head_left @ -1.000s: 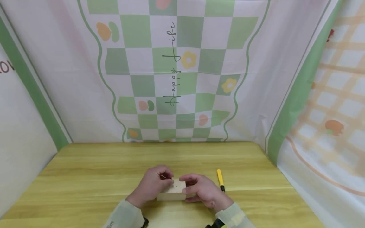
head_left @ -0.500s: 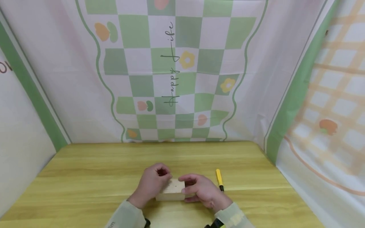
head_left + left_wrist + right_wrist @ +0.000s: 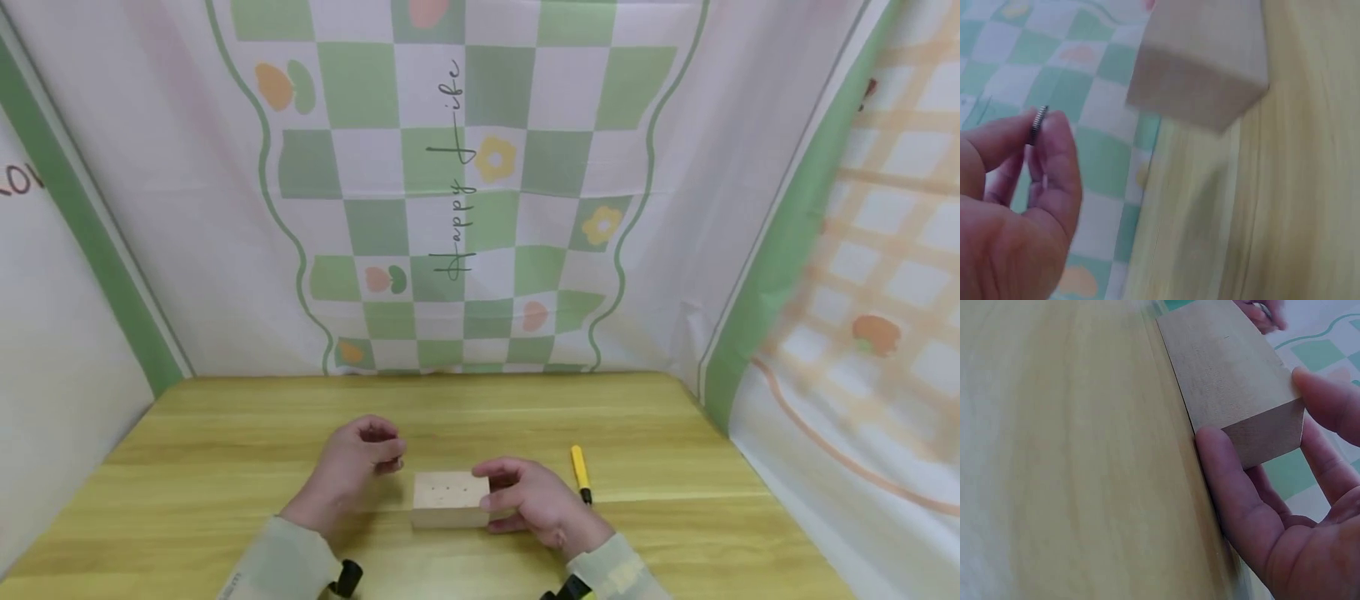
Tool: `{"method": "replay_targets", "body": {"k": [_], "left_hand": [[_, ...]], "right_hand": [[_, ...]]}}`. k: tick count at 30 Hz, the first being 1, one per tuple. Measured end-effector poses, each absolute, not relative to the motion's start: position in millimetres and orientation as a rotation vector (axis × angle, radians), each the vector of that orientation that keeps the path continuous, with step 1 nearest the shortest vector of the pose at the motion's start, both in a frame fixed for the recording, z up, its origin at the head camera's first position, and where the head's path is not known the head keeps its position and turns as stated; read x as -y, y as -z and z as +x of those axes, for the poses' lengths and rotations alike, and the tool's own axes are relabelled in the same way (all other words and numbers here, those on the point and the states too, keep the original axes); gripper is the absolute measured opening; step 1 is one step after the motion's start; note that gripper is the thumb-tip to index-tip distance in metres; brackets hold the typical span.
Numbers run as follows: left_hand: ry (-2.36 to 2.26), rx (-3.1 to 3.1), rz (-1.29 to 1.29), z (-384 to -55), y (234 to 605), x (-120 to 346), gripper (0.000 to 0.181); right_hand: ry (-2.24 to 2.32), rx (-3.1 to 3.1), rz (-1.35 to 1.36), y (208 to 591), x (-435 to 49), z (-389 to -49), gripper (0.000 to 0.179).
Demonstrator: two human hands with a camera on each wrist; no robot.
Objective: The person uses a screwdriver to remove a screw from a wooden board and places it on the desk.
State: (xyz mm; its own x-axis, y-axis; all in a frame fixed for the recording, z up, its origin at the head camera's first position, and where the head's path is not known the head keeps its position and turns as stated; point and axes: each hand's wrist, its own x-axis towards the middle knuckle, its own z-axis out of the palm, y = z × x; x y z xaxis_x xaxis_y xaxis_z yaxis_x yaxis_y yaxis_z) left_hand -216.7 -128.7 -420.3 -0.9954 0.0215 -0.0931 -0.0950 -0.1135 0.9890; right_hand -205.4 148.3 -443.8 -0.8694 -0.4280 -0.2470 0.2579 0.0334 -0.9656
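Observation:
A pale wooden block (image 3: 450,497) lies on the table with a few small dark holes in its top face. My right hand (image 3: 532,504) holds the block at its right end, thumb and fingers on its sides, as the right wrist view also shows. To the left of the block and apart from it, my left hand (image 3: 352,457) is raised over the table. Between its thumb and fingertips it pinches a small threaded metal screw (image 3: 1037,125); the screw's head is hidden by the fingers.
Beyond my right hand lies a slim tool with a yellow handle (image 3: 578,467) and a black collar, its lower end partly hidden by the wrist. The wood-grain table (image 3: 247,425) ends at a checked cloth backdrop (image 3: 435,225); cloth also hangs at both sides.
My left hand has moved left, away from the top of the block, uncovering its holes. The right hand and the block stay where they were.

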Motion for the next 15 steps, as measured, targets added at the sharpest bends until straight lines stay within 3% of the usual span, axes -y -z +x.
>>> {"method": "replay_targets", "body": {"k": [15], "left_hand": [[-1.800,-2.453,-0.163,-206.8,448.4,185.2,0.015]], "right_hand": [[1.889,-1.832,-0.173,444.7,-148.7,-206.9,0.045]]}}
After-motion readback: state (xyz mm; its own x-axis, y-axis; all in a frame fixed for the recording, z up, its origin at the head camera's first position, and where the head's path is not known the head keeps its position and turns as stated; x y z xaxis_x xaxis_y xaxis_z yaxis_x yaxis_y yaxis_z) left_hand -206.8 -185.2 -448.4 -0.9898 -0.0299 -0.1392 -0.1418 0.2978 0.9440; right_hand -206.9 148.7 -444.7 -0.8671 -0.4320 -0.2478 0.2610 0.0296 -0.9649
